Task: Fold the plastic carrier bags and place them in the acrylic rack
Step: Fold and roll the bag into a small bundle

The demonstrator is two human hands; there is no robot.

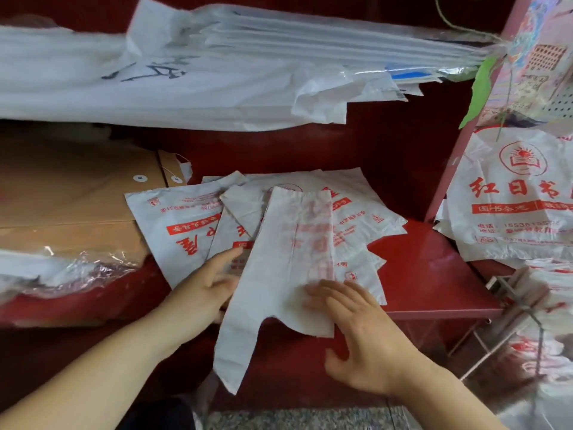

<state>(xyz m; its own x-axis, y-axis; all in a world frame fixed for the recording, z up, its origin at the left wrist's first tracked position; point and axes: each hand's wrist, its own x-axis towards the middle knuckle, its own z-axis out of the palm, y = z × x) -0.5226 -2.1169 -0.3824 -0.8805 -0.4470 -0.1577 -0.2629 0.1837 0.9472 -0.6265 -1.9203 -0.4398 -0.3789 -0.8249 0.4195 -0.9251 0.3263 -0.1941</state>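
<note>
Red shelf [428, 274] fills the middle of the head view, with an upper level carrying a big stack of white sheets and bags [186, 76]. Brown paper envelopes [68, 200] lie flat on the shelf at left, a crinkled clear plastic wrap [62, 271] in front of them. At right, a pink upright post [465, 144], with printed white bags hanging [511, 197] beside it, red lettering and a book logo. Below those, at the far right edge, a clear rack [514, 293] with more printed bags; blurred, details unclear.

Mid-shelf: a loose spread of white carrier bags with red print [173, 218], overlapping each other. On top lies one folded bag [297, 252], narrowed lengthwise, print showing faintly through; its handle strips hang over the shelf's front edge toward the camera.

Left hand [204, 290] rests on the spread at the folded bag's left edge, fingers extended and flat, index pointing up along the edge, nothing gripped. Right hand [362, 333] is spread open, fingertips pressing on the folded bag's lower right part, palm off the shelf edge, not grasping anything.
</note>
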